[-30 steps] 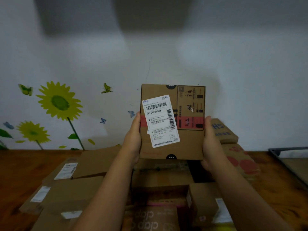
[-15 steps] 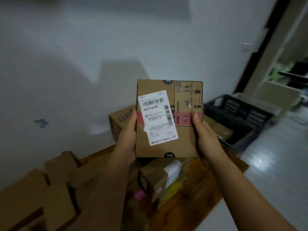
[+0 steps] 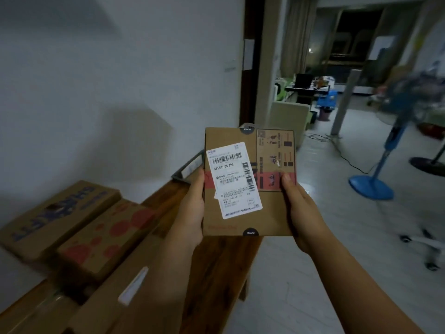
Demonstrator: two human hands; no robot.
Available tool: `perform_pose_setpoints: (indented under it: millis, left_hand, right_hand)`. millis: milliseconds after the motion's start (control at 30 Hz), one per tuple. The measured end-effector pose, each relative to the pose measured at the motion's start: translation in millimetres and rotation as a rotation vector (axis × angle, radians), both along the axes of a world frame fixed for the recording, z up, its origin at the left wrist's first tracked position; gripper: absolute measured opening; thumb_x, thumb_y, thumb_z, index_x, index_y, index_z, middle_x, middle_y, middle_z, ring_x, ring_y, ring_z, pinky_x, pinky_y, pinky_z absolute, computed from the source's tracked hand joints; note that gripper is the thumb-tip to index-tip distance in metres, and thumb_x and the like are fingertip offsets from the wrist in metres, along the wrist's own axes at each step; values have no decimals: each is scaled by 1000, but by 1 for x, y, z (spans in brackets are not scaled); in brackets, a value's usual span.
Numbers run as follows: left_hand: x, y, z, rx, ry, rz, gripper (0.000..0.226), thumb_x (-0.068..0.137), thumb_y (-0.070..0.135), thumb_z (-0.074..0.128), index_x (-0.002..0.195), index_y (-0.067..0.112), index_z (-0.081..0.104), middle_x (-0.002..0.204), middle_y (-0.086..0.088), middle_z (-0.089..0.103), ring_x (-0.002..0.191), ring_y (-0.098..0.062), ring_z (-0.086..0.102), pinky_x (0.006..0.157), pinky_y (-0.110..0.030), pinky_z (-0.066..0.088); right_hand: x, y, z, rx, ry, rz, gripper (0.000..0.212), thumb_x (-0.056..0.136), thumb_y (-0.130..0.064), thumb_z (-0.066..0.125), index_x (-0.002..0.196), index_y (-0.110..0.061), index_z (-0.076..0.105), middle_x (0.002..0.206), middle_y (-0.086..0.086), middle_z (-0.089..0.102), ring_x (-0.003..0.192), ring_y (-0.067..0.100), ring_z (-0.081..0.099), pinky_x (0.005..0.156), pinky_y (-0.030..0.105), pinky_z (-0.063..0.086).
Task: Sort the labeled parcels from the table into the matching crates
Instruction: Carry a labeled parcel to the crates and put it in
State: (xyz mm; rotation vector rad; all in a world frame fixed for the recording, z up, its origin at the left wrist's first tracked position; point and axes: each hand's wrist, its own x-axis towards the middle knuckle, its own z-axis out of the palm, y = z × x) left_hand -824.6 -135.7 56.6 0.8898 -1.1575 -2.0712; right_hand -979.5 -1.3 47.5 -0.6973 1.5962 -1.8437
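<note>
Holding the parcel (image 3: 250, 189) upright in the air, both hands keep the same grip as half a second ago. The left hand (image 3: 190, 213) clasps its left edge with the thumb on the front, and the right hand (image 3: 303, 213) clasps the right edge with the thumb on the red band. The white label (image 3: 233, 179) faces the camera as before. What has changed is the view, which has swung to the right. The worktop (image 3: 216, 273) now lies low and left, with the blue-lettered box (image 3: 57, 213) and the red-dotted box (image 3: 108, 235) on it, and the parcel is over its end. Of the dark crate (image 3: 186, 171), earlier seen right of the parcel, only a corner shows, just behind the left thumb. A doorway, a tiled floor and a blue fan (image 3: 370, 188) have come into sight on the right.
</note>
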Motion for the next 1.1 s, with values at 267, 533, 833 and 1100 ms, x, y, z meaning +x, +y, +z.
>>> perform_pose_setpoints:
  millis: [267,533,833,1100]
  left_hand:
    - [-179,18,3,-2,-83,-51,46,98,65,47,118,33,71,104,-4,79,98,-30,76,97,-55,56]
    - [-313,-8,-13,-11,-124,-58,42,99,65,45,115,36,72,100,-2,80,90,-25,78,83,-45,61]
    - [-470,-104,-49,-12,7,-64,44,104,55,41,130,30,66,124,-3,73,111,-26,71,92,-45,60]
    - [-577,-208,-43,46,-16,59,40,100,56,49,101,28,78,98,-3,80,89,-25,77,81,-45,62]
  right_hand:
    - [-168,23,-6,-3,10,-76,47,96,-60,50,135,-37,63,117,-3,77,107,20,74,89,45,60]
    - [-297,3,-16,43,-19,-85,58,88,-66,52,136,-36,64,119,-2,76,109,20,74,95,48,59]
    - [-451,-88,-32,123,20,-97,54,92,-66,50,135,-35,65,119,0,77,108,23,74,96,53,58]
    - [-568,-203,-25,187,67,-62,57,88,-74,47,132,-42,64,114,-4,77,101,20,76,87,44,61]
